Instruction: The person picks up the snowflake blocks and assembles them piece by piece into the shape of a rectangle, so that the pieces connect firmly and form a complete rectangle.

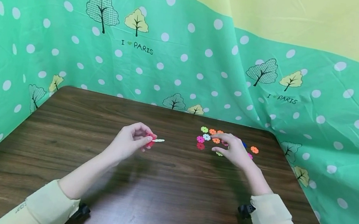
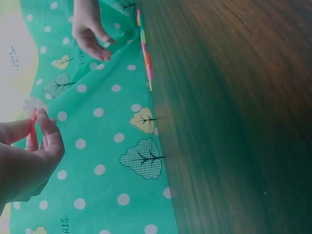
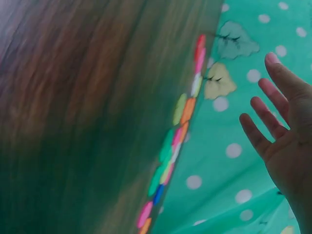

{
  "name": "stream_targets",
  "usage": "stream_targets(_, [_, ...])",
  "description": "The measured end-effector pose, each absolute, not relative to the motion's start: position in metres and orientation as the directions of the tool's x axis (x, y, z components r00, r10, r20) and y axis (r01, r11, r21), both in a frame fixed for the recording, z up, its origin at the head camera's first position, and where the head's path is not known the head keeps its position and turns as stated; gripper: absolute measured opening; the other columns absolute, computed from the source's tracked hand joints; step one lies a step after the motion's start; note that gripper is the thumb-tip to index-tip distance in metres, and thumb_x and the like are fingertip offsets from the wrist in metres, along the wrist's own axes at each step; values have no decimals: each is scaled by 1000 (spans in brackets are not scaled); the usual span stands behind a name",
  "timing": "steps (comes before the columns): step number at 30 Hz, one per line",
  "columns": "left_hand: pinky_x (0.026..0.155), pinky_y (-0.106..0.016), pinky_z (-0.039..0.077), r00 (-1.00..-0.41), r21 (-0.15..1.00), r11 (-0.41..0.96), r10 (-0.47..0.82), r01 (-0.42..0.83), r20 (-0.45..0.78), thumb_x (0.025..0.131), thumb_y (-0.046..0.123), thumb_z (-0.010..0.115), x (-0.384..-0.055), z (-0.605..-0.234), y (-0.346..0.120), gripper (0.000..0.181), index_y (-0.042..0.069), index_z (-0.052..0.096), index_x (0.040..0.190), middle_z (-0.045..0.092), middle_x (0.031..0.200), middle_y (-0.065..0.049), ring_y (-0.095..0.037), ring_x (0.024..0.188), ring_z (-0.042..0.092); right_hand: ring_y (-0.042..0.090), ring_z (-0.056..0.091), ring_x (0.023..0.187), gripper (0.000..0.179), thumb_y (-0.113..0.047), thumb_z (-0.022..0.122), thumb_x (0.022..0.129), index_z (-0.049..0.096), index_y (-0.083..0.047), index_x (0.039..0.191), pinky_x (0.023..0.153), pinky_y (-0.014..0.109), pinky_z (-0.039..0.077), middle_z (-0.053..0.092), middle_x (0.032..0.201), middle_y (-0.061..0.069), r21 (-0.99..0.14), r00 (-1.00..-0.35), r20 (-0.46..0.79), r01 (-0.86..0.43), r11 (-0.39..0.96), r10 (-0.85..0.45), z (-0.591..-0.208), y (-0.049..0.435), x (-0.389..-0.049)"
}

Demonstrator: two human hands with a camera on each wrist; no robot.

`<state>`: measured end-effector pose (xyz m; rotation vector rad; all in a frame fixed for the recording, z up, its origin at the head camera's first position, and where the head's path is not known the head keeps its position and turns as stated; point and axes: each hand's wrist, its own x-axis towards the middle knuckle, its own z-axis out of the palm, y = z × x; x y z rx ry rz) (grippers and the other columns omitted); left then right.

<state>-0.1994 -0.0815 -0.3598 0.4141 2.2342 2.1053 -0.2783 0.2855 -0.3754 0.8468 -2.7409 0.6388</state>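
1. My left hand (image 1: 131, 139) pinches a red flower piece (image 1: 150, 143) between thumb and fingers, above the table (image 1: 153, 197); a white flower piece (image 1: 159, 140) juts from it.
2. Coloured flower pieces (image 1: 200, 139) lie grouped on the table.
3. My right hand (image 1: 234, 151) hovers over them, fingers spread.
4. An orange flower piece (image 1: 254, 150) lies rightmost.

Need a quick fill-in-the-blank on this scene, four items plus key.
1. The left hand pinches a red piece; the second piece, jutting from it, is ____.
2. The right hand holds ____.
3. In the head view, the rightmost flower piece is ____.
4. Lettering under the curtain's trees names the city ____.

Missing: white; nothing; orange; Paris.
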Motion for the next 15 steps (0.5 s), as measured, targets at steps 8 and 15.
stream_targets(8, [61,-30,51,-961,983,94,244,156,129,93,5,57,-200,-361,-79,12,-3,52,100,68,88,-10,-21,69,58,34,59,98,39,-12,75,81,65,-5,118,81,48,49,66,114,14,-371,-854,213,-520,770,-474,-393,308,-291])
stream_targets(15, [62,-33,51,-967,987,102,236,125,98,94,8,57,-201,-365,-80,12,0,51,101,66,83,-2,-18,70,56,31,55,117,35,-12,74,81,67,-7,115,96,51,43,65,118,12,-400,-876,110,-472,786,-470,-406,326,-303])
